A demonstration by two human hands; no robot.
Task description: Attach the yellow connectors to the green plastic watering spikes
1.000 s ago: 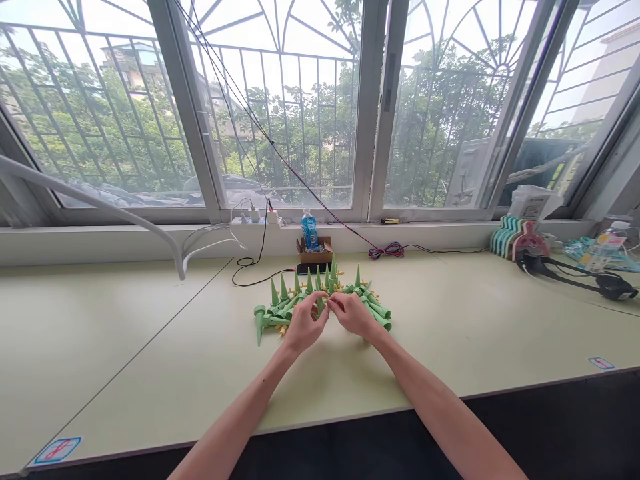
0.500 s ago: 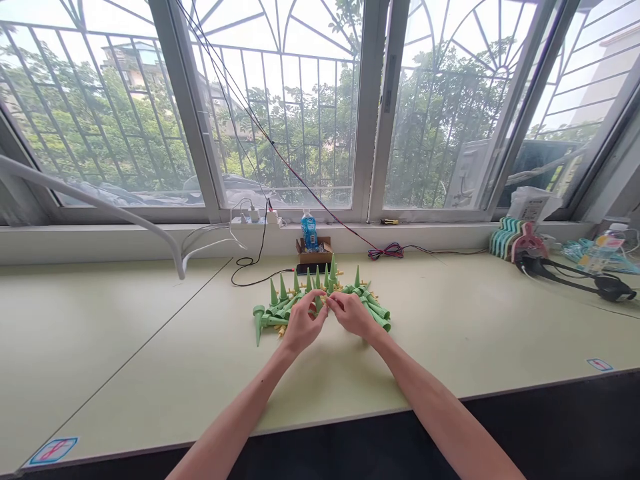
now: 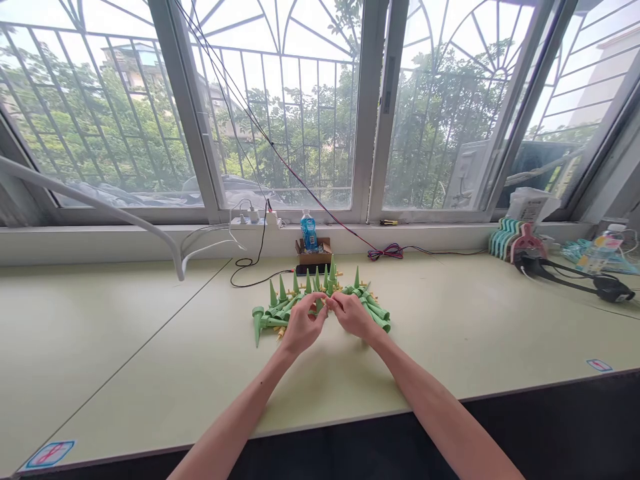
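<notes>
Green cone-shaped pieces [image 3: 273,292] stand and lie in a wide cluster at the middle of the table, with small yellow pieces [image 3: 281,332] among them. My left hand [image 3: 306,322] is closed in front of the cluster, thumb and fingers curled around something small. Touching it at the fingertips, my right hand [image 3: 351,313] pinches at the same spot. What lies between the fingers is mostly hidden and too small to name. To the right of my right hand, more green cones [image 3: 376,312] lie on their sides.
Behind the cones are a phone [image 3: 313,269] and a small cardboard box [image 3: 314,257] with a blue bottle [image 3: 309,230]. Cables [image 3: 385,251] run along the back. A black headset [image 3: 575,275] and hangers [image 3: 520,240] are at right; a white bar [image 3: 100,207] at left.
</notes>
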